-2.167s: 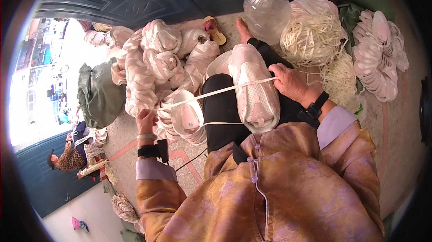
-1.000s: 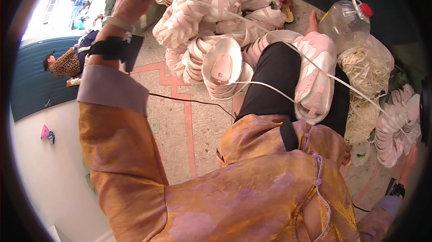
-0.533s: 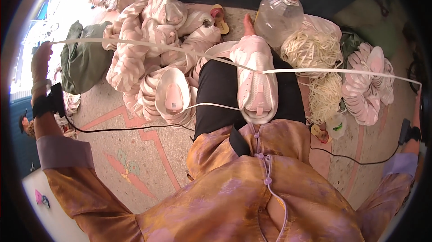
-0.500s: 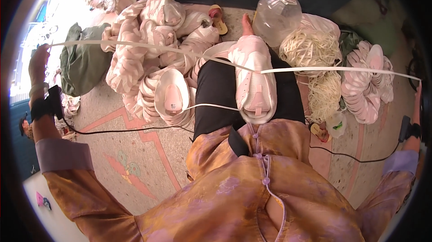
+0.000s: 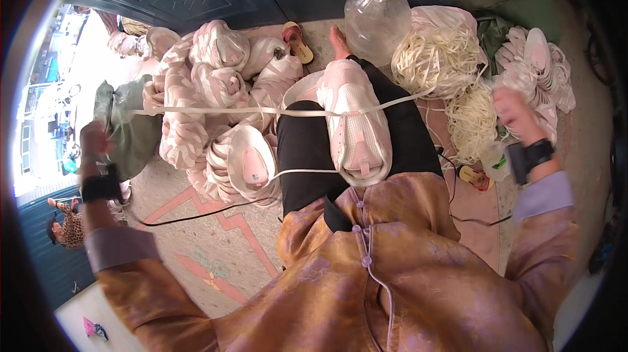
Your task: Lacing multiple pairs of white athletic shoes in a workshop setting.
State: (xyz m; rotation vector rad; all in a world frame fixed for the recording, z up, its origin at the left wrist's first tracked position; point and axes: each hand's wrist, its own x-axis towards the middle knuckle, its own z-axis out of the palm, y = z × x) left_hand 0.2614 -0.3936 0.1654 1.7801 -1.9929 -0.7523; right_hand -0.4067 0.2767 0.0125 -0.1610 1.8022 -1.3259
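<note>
A pale pink and white sneaker (image 5: 358, 113) lies across my lap, its heel toward me. A flat white shoelace (image 5: 261, 110) spans its front part and stretches out to both sides. My left hand (image 5: 96, 139), blurred, is raised at the far left with its fingers closed by one end of the lace. On the right, my right hand (image 5: 515, 113) is closed too, near the lace's other end; blur hides the exact grip. A second pale strand links the sneaker's heel to a white shoe upper (image 5: 254, 161) on the left.
Several shoe uppers (image 5: 176, 103) are heaped at the left beside a green sack (image 5: 131, 129). A big clear bottle (image 5: 376, 25) with a red cap stands ahead. Bundled laces (image 5: 435, 57) and more uppers (image 5: 533, 70) lie right. Black cables run from both wrists.
Both hands have come inward from wide apart, the right one farther. The lace, taut before, now sags across the sneaker. The view has shifted a little.
</note>
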